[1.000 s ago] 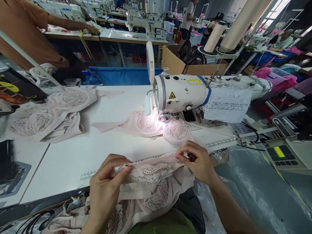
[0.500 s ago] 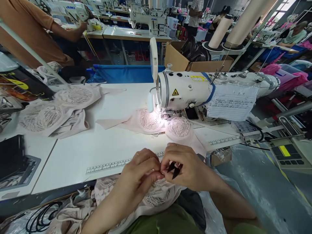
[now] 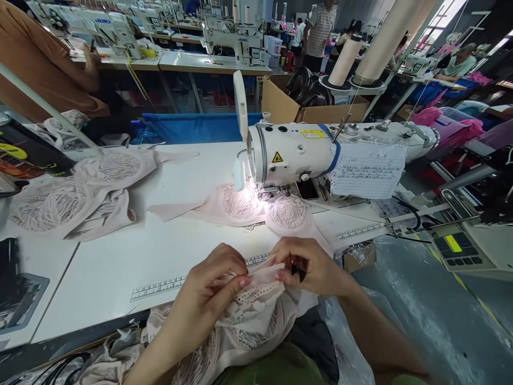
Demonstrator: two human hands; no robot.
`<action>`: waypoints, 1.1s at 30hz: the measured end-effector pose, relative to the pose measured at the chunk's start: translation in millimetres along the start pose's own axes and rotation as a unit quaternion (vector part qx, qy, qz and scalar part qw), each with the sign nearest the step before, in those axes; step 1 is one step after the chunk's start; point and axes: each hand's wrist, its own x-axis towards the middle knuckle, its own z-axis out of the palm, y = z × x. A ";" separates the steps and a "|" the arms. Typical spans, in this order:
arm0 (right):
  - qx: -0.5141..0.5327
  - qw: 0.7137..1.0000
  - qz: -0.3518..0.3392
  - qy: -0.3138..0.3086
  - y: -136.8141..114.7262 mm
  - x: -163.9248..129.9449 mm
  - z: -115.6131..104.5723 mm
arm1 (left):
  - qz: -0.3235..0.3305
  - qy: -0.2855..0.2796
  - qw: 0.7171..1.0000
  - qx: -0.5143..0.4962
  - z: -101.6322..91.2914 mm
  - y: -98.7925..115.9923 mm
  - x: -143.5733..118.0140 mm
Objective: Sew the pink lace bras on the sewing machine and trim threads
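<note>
A pale pink lace bra (image 3: 256, 307) lies over my lap, its edge raised in front of the table. My left hand (image 3: 214, 283) pinches that edge between thumb and fingers. A short way to the right, my right hand (image 3: 310, 267) grips the same edge, with a pair of black thread snips (image 3: 297, 270) tucked in its palm. Between the hands the edge is stretched out flat. Beyond them, another lace bra (image 3: 286, 213) rests on the table under the lit needle area of a white sewing machine (image 3: 296, 152).
More lace bras (image 3: 52, 206) are piled at the table's left. A printed ruler (image 3: 160, 290) runs along the front edge. Behind the machine stand a cardboard box (image 3: 280, 99) and large thread cones (image 3: 345, 61). A control panel (image 3: 460, 248) is at right. Other people work beyond.
My hands have drawn apart, spreading the bra's edge between them, where before they nearly touched. The snips now sit deeper in my right palm. The view has shifted slightly.
</note>
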 end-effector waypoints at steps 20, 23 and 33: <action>0.195 0.976 0.083 0.056 -9.8 6.7 6.5 | -0.086 0.007 0.994 -0.071 -1.6 11.0 -8.3; 0.204 0.973 0.092 0.047 -8.9 8.1 6.1 | -0.100 0.027 0.992 -0.066 -1.3 11.7 -8.2; 0.185 0.977 0.070 0.074 -16.8 9.6 9.8 | -0.135 0.039 0.990 -0.026 0.4 24.4 -6.0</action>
